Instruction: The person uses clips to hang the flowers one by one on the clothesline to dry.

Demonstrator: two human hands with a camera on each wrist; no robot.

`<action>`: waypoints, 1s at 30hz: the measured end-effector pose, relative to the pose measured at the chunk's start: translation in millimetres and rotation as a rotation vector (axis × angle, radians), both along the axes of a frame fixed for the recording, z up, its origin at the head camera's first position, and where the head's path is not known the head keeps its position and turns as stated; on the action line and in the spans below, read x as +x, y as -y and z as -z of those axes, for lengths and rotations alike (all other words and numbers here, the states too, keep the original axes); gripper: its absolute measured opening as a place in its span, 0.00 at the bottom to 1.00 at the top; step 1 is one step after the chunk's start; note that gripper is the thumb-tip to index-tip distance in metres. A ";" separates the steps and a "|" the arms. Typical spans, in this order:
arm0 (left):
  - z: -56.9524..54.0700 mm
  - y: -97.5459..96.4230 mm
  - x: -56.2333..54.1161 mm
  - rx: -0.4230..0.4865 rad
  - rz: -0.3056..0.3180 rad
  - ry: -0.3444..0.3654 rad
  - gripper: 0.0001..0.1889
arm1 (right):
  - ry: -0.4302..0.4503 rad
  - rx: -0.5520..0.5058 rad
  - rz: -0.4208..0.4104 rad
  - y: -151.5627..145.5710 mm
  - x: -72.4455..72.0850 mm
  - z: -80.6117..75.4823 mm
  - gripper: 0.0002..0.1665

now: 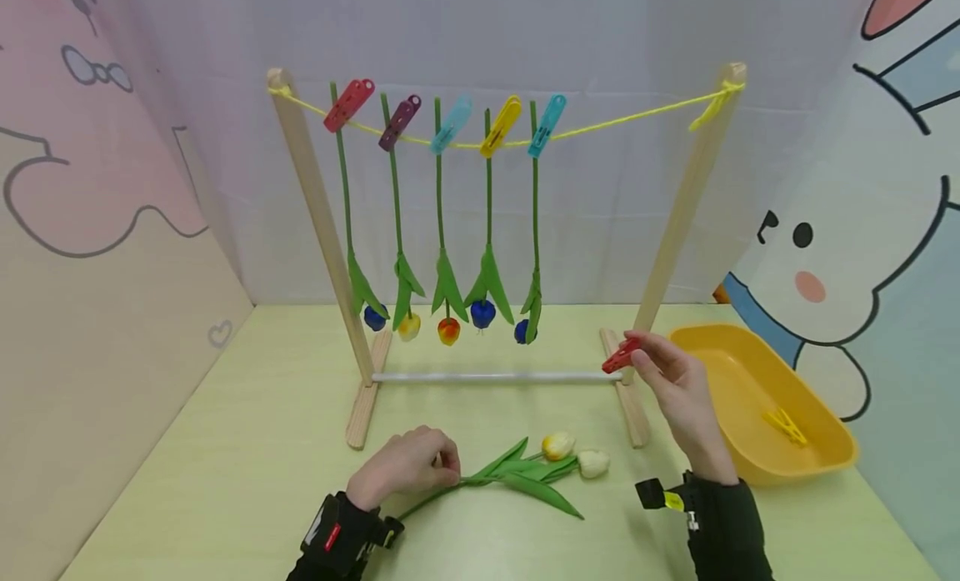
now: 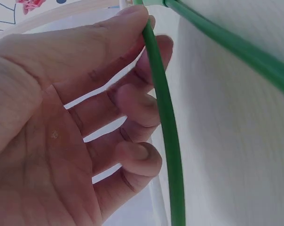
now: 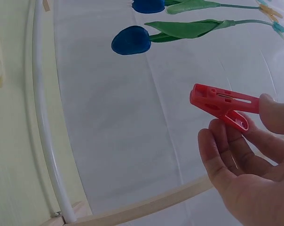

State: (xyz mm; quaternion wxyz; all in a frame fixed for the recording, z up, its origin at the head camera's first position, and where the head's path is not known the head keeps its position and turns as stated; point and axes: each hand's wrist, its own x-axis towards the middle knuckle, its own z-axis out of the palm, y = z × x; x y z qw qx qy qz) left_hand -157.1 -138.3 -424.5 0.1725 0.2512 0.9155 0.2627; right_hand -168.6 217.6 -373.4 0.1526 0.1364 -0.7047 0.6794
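Note:
My left hand (image 1: pixel 411 466) is low over the table and pinches a green tulip stem (image 2: pixel 164 117) between thumb and fingertips. Two artificial tulips lie there, with a yellow head (image 1: pixel 558 446) and a white head (image 1: pixel 593 463) close together and their leaves overlapping. A second stem (image 2: pixel 236 40) runs beside the pinched one in the left wrist view. Raised near the rack's right post, my right hand (image 1: pixel 678 389) holds a red clothespin (image 3: pixel 222 102) between thumb and fingers. Several tulips hang heads down from a yellow string (image 1: pixel 615 116), each clipped with a clothespin, such as the yellow one (image 1: pixel 500 127).
A wooden rack's left post (image 1: pixel 318 214) and right post (image 1: pixel 686 206) bear the string, with a white rod (image 1: pixel 495 378) low between them. A yellow basin (image 1: pixel 731 348) at the right contains yellow clothespins (image 1: pixel 785 428). A pale curtain (image 1: pixel 600 231) hangs behind.

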 end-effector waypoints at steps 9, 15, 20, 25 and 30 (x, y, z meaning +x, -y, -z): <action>-2.3 -0.5 1.2 0.026 0.044 -0.030 0.04 | 0.035 0.017 0.026 -0.5 0.2 0.2 0.14; -4.0 -2.5 5.3 -0.019 0.023 -0.248 0.03 | 0.043 0.033 0.042 -2.1 -0.2 -1.2 0.13; -6.5 -6.1 8.0 -0.075 -0.018 -0.283 0.04 | 0.036 0.038 0.049 -2.4 0.7 -1.9 0.14; -7.9 -7.8 10.3 -0.107 -0.029 -0.352 0.03 | -0.026 -0.028 0.116 -0.9 1.7 -2.0 0.14; -9.2 -9.9 12.4 -0.146 -0.045 -0.429 0.02 | -0.087 -0.076 0.202 0.9 2.0 -3.0 0.14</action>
